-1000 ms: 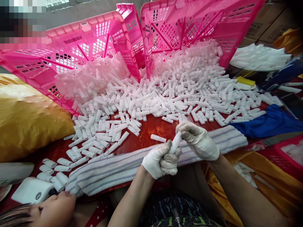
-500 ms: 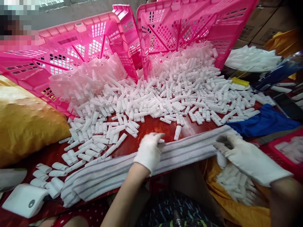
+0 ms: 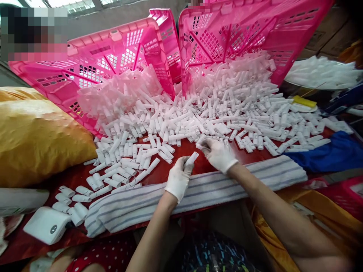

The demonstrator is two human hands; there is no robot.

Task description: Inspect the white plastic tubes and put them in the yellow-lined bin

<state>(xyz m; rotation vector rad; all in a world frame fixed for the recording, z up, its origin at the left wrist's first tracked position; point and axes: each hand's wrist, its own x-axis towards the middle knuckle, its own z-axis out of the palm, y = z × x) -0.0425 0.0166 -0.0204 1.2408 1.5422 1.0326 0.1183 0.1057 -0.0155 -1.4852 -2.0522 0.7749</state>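
Observation:
My left hand [image 3: 178, 179], in a white glove, pinches a short white tube [image 3: 192, 159] that tilts up to the right between thumb and fingers. Just to its right, my right hand [image 3: 219, 154], gloved too, has its fingertips curled together at the front edge of the heap of white tubes [image 3: 198, 117]. What those fingertips hold, if anything, is hard to make out against the white pieces. A rolled striped towel [image 3: 215, 190] lies along the table's front edge, under my wrists.
Two pink crates [image 3: 113, 56] lie tipped at the back with tubes spilling out. A yellow sack [image 3: 42, 139] stands left, near a white box-shaped device [image 3: 47, 225]. Blue cloth [image 3: 331, 151], a yellow piece [image 3: 304, 101] and a heaped plate [image 3: 320, 73] are right. An orange-yellow sack [image 3: 272, 230] hangs below.
My right hand has moved from above the sack at the right edge to the heap's front. My left hand now holds a tube. The whole view has shifted slightly.

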